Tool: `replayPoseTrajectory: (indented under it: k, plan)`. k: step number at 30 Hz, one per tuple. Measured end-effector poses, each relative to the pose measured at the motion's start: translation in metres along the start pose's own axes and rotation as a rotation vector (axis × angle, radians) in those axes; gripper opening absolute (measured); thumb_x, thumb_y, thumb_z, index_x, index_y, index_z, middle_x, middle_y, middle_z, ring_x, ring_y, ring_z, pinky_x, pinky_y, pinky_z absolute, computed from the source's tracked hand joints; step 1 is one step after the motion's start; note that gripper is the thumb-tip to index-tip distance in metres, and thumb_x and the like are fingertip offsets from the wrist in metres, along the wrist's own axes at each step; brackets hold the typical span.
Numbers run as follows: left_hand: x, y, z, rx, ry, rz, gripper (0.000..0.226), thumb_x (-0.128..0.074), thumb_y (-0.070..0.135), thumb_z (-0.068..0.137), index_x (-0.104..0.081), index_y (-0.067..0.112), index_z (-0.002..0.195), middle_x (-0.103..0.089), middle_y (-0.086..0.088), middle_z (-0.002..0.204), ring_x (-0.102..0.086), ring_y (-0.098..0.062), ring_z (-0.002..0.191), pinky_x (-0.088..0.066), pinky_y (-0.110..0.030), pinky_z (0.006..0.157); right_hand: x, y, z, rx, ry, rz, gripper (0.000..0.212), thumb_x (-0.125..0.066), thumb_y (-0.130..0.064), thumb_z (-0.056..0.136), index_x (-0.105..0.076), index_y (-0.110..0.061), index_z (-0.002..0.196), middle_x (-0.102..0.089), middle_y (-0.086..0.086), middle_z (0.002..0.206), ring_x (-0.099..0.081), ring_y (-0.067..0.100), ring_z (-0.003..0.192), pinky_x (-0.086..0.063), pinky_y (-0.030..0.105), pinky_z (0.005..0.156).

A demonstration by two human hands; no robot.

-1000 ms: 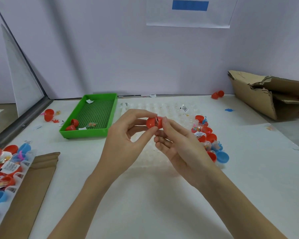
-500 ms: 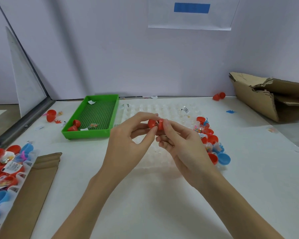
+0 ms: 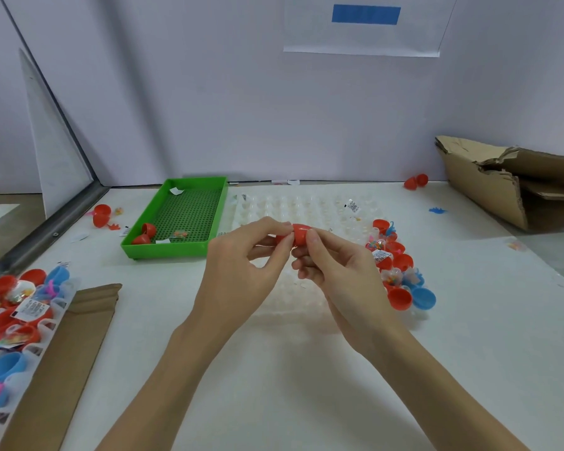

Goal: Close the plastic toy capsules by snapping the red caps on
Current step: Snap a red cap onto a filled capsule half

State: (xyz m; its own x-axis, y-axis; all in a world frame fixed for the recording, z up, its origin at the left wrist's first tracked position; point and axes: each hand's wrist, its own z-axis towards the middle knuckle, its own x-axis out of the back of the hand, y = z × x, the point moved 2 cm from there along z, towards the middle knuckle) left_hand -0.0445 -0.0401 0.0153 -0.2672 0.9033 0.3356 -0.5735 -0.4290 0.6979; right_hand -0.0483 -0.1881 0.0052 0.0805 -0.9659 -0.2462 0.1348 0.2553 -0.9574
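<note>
Halves now meet mid-frame: left hand (image 3: 241,255) and right hand (image 3: 336,265) pinch the capsule (image 3: 298,234); next, squeeze until it snaps

Small assembly workstation, packing-shop style

A white bench (image 3: 306,385) walled by plain partitions carries a clear blister tray (image 3: 306,206), a green sorting tray (image 3: 163,249), loose capsule halves (image 3: 401,271) and a torn cardboard box (image 3: 489,187).

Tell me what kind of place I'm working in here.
Probably a small toy-packing bench: a clear blister tray with capsule halves beside it, a green sorting tray, and torn cardboard boxes.
</note>
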Motion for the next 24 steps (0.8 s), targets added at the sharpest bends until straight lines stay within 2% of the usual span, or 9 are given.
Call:
replayPoseTrajectory:
  k: [3,7,9,13,18,24]
  plan:
    - [-0.001,0.001,0.0,0.088,0.028,-0.084,0.011,-0.075,0.001,0.093,-0.079,0.009,0.1,-0.079,0.003,0.099,-0.077,-0.013,0.087,-0.059,-0.019,0.079,0.0,-0.002,0.0,0.038,-0.008,-0.038,0.023,-0.056,-0.021,0.105,-0.079,-0.02,0.108,-0.074,0.004,0.086,-0.066,0.012,0.075,-0.055,0.022,0.073]
    - [0.001,-0.001,0.002,0.282,0.058,-0.279,0.014,-0.078,0.0,0.089,-0.08,0.014,0.092,-0.08,0.007,0.101,-0.078,-0.014,0.084,-0.058,-0.018,0.077,-0.002,-0.005,-0.001,0.082,-0.029,-0.098,0.021,-0.058,-0.019,0.104,-0.077,-0.024,0.11,-0.075,0.002,0.086,-0.068,0.012,0.075,-0.057,0.023,0.072]
    - [0.002,-0.002,0.002,0.315,0.084,-0.345,0.014,-0.08,-0.001,0.088,-0.078,0.012,0.093,-0.081,0.005,0.1,-0.079,-0.014,0.085,-0.058,-0.017,0.076,-0.004,-0.005,-0.002,0.088,-0.042,-0.111,0.021,-0.058,-0.016,0.103,-0.076,-0.025,0.111,-0.074,0.003,0.086,-0.068,0.012,0.074,-0.057,0.023,0.071]
    - [0.002,0.002,0.0,0.288,0.137,-0.395,0.024,-0.082,0.003,0.087,-0.07,0.01,0.107,-0.081,-0.001,0.099,-0.078,-0.018,0.092,-0.059,-0.021,0.081,-0.004,-0.006,-0.002,0.099,-0.036,-0.098,0.02,-0.058,-0.017,0.103,-0.076,-0.023,0.111,-0.075,0.005,0.086,-0.07,0.013,0.075,-0.058,0.023,0.072]
    - [-0.003,0.007,0.0,0.192,0.032,-0.387,0.02,-0.071,0.002,0.096,-0.076,0.009,0.114,-0.079,0.001,0.109,-0.076,-0.015,0.101,-0.057,-0.022,0.09,0.002,-0.012,-0.001,0.102,-0.017,-0.073,0.02,-0.058,-0.02,0.104,-0.075,-0.027,0.109,-0.078,0.0,0.09,-0.072,0.012,0.08,-0.056,0.02,0.074]
    - [-0.003,0.006,0.0,0.153,-0.016,-0.355,0.027,-0.074,-0.001,0.093,-0.075,0.012,0.117,-0.078,0.001,0.111,-0.075,-0.018,0.103,-0.056,-0.021,0.091,0.004,-0.015,0.0,0.096,-0.011,-0.091,0.02,-0.056,-0.021,0.104,-0.075,-0.029,0.106,-0.077,0.002,0.085,-0.073,0.013,0.079,-0.057,0.02,0.073]
